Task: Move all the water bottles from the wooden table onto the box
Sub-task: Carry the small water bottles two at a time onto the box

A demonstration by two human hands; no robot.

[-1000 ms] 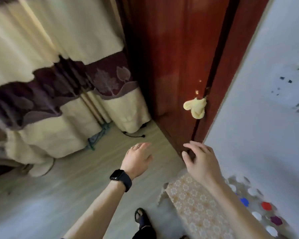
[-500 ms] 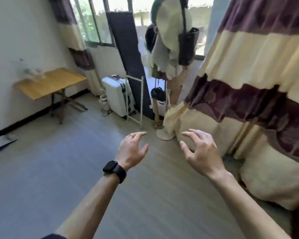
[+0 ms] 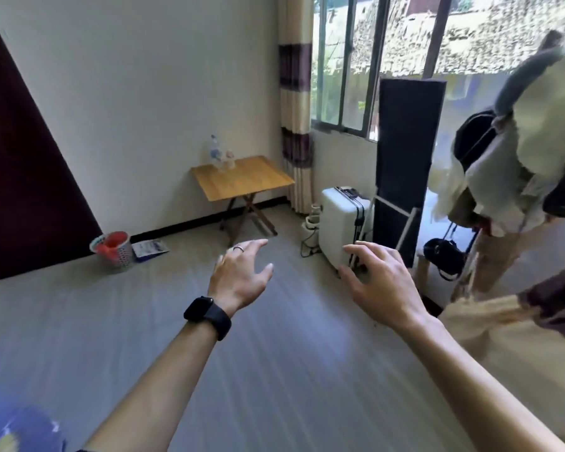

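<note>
Water bottles stand upright, grouped at rear-left corner of folding wooden table, against wall. L hand & R hand held out over floor, well apart from table — fingers spread, loosely bent, holding nothing.

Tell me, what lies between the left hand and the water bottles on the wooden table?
Head view: only bare grey floor, then the wooden table top itself, between the left hand and the water bottles.
</note>
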